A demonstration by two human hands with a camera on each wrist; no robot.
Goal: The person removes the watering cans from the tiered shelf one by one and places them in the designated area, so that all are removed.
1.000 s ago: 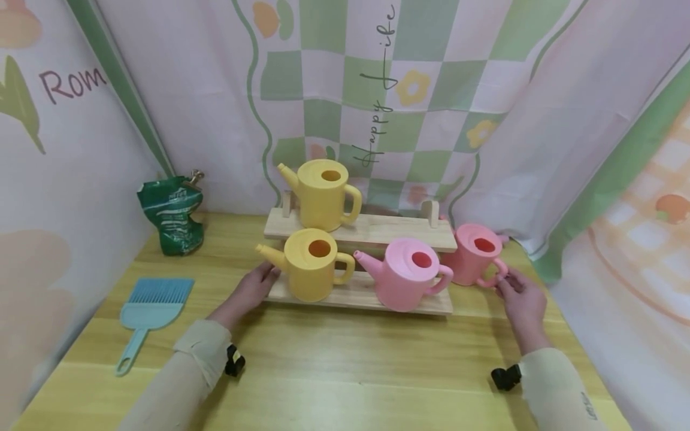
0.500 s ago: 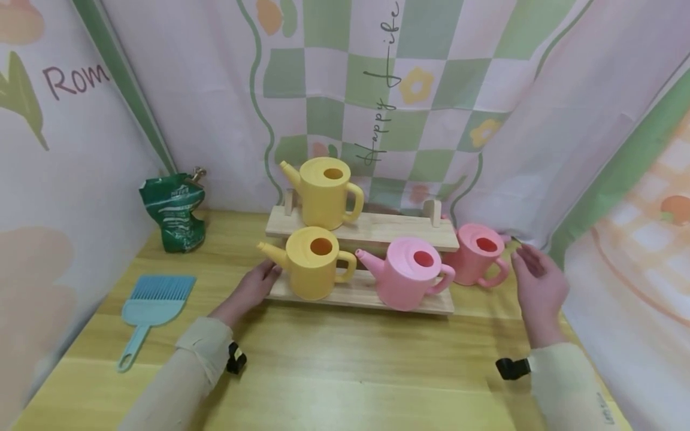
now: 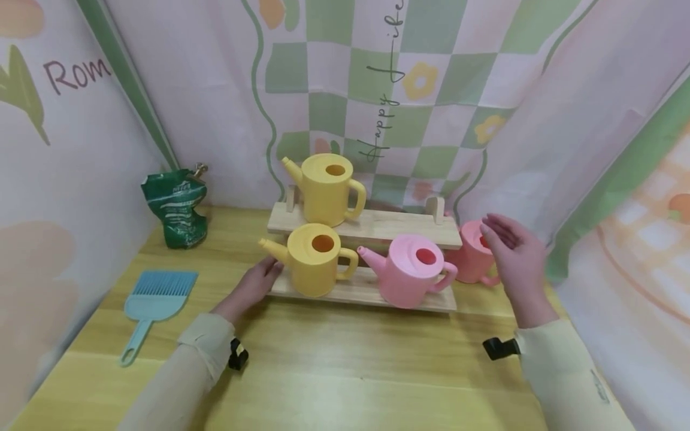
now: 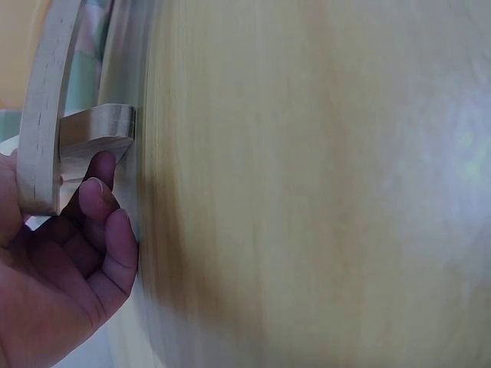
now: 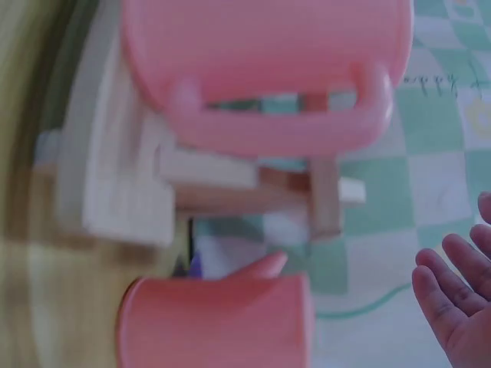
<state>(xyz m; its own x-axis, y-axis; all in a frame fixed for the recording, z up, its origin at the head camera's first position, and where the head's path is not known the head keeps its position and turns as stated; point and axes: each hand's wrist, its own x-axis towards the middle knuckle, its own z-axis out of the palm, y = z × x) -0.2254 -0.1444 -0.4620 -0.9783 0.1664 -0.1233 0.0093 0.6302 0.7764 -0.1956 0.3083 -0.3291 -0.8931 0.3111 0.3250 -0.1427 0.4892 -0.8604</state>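
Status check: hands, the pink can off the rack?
Left hand holds rack end. Right hand open, above pink can; nothing between.

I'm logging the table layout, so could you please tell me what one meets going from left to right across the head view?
Blue brush → green bag → left hand → lower yellow watering can → front pink watering can → right hand.

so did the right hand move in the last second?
Yes. The right hand rose from the table beside the rear pink watering can to hover over its top.
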